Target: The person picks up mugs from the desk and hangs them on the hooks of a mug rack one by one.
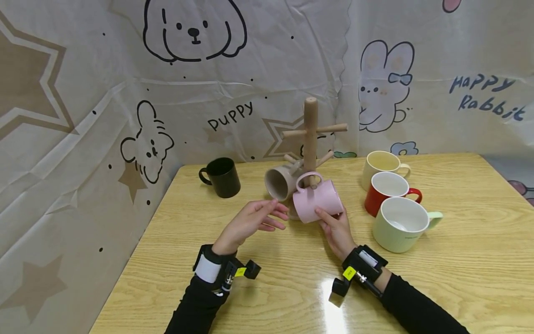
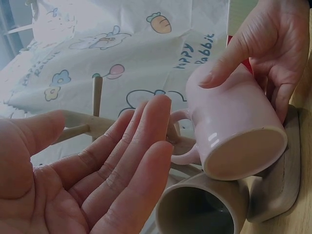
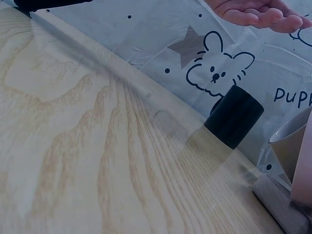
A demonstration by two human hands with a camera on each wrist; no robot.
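My right hand (image 1: 337, 232) grips a pink mug (image 1: 317, 203) by its body, thumb on the near side. The mug lies tilted on its side, its handle upward at a low front peg of the wooden mug tree (image 1: 310, 139). A beige mug (image 1: 277, 183) hangs sideways on the tree just left of it, mouth facing out. Close to these mugs, my left hand (image 1: 249, 221) is held in the air with fingers extended and nothing in it. In the left wrist view, the pink mug's handle (image 2: 184, 157) shows just beyond the left fingertips.
A black mug (image 1: 225, 178) stands upright at the back left. On the right, a yellow mug (image 1: 373, 169), a red mug (image 1: 375, 197) and a pale green mug (image 1: 394, 232) stand in a row. Behind the wooden table (image 1: 175, 287) hangs a printed cloth (image 1: 267, 55).
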